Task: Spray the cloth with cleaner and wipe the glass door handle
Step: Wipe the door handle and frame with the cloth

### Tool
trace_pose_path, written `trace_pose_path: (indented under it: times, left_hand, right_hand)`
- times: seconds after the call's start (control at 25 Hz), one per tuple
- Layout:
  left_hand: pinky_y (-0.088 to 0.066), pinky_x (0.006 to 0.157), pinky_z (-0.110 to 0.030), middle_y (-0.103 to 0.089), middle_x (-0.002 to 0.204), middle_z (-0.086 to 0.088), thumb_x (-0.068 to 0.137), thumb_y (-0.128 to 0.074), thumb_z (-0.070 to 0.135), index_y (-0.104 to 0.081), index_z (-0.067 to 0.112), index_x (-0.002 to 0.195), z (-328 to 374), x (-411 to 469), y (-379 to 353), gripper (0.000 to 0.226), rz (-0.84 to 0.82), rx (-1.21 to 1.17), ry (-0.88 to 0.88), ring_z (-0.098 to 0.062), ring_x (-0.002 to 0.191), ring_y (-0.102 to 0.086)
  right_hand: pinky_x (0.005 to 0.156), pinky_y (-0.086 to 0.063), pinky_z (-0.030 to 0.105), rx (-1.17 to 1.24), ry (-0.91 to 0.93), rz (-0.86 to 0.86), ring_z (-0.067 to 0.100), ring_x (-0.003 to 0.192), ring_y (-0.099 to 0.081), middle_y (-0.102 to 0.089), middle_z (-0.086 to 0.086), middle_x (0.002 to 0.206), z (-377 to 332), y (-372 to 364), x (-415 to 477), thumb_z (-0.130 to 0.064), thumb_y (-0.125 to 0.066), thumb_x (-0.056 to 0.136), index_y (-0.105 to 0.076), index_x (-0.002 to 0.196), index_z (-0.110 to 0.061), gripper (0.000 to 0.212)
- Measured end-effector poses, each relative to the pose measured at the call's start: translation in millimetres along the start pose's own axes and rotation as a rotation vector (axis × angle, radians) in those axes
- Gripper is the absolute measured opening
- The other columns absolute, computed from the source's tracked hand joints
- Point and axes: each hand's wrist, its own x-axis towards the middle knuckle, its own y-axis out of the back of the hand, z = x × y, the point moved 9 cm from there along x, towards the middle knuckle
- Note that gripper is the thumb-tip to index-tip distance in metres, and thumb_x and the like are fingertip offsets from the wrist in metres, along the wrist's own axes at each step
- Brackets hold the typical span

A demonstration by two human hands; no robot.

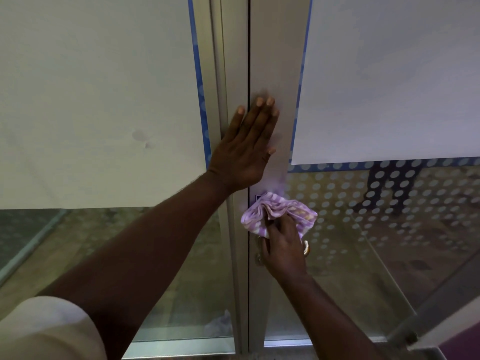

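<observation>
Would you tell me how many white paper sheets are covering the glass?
2: one sheet on the left pane, one sheet on the right door's glass. More may lie outside the view.

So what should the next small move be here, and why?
Probably slide the right hand and its bunched purple cloth down onto the brass handle. The cloth sits on the frame just above it, while the left hand lies flat against the door frame.
</observation>
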Motion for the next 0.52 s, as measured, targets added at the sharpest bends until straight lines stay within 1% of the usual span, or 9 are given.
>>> trace_pose_path:
  times: [0.04, 0.12, 0.2, 0.28, 0.4, 0.44, 0.52]
  left_hand:
    - [-0.019, 0.128, -0.053, -0.038, 0.164, -0.026, 0.105, -0.057, 0.027, -0.038, -0.005, 0.157, 0, 0, 0, 0.063, 0.001, 0.0, 0.002, -0.041, 0.153, -0.036]
    - [-0.018, 0.129, -0.053, -0.037, 0.164, -0.026, 0.106, -0.056, 0.027, -0.038, -0.005, 0.157, 0, 0, 0, 0.063, -0.002, 0.001, -0.001, -0.041, 0.154, -0.035]
    - [-0.017, 0.129, -0.053, -0.037, 0.165, -0.026, 0.106, -0.055, 0.028, -0.037, -0.005, 0.158, 0, -1, -2, 0.063, -0.005, 0.004, -0.006, -0.041, 0.154, -0.035]
    - [-0.016, 0.129, -0.053, -0.037, 0.165, -0.026, 0.106, -0.054, 0.028, -0.036, -0.004, 0.158, 0, -1, -3, 0.064, -0.005, 0.008, -0.006, -0.041, 0.154, -0.035]
    - [-0.015, 0.129, -0.053, -0.037, 0.165, -0.025, 0.107, -0.054, 0.028, -0.037, -0.004, 0.158, -1, 0, -4, 0.063, 0.003, 0.012, -0.005, -0.04, 0.155, -0.034]
    - [-0.015, 0.129, -0.053, -0.037, 0.165, -0.025, 0.107, -0.055, 0.027, -0.037, -0.004, 0.158, -1, 0, -4, 0.062, 0.002, 0.009, -0.007, -0.04, 0.154, -0.035]
    - [-0.016, 0.129, -0.053, -0.037, 0.165, -0.026, 0.106, -0.055, 0.027, -0.037, -0.005, 0.158, 0, 0, -3, 0.063, 0.006, 0.006, -0.005, -0.04, 0.154, -0.035]
  right_hand:
    - [0.098, -0.054, 0.042, 0.016, -0.019, -0.048, 0.03, 0.124, -0.053, -0.059, 0.016, 0.13, 4, -6, -10, -0.004, -0.071, 0.08, -0.063, 0.14, -0.01, 0.061]
    - [0.104, -0.051, 0.038, 0.048, -0.044, -0.13, 0.028, 0.129, -0.052, -0.056, 0.012, 0.135, 8, -15, -25, -0.005, -0.067, 0.08, -0.058, 0.146, -0.015, 0.067]
    - [0.107, -0.05, 0.038, 0.046, -0.057, -0.163, 0.028, 0.132, -0.05, -0.054, 0.011, 0.138, 7, -15, -24, -0.008, -0.065, 0.081, -0.055, 0.149, -0.016, 0.069]
    - [0.102, -0.053, 0.039, 0.044, -0.075, -0.131, 0.027, 0.128, -0.05, -0.054, 0.012, 0.135, 4, -5, -15, -0.009, -0.067, 0.082, -0.059, 0.144, -0.013, 0.062]
    - [0.093, -0.054, 0.044, 0.019, -0.08, -0.021, 0.028, 0.122, -0.05, -0.055, 0.015, 0.128, -4, 22, 13, -0.012, -0.067, 0.086, -0.066, 0.129, -0.008, 0.043]
    - [0.093, -0.053, 0.046, 0.01, -0.075, 0.018, 0.03, 0.121, -0.049, -0.054, 0.016, 0.128, -7, 31, 24, -0.012, -0.067, 0.086, -0.066, 0.128, -0.007, 0.043]
    - [0.099, -0.049, 0.046, -0.015, -0.069, 0.092, 0.034, 0.124, -0.048, -0.054, 0.019, 0.13, -15, 44, 43, -0.014, -0.067, 0.087, -0.065, 0.13, -0.005, 0.044]
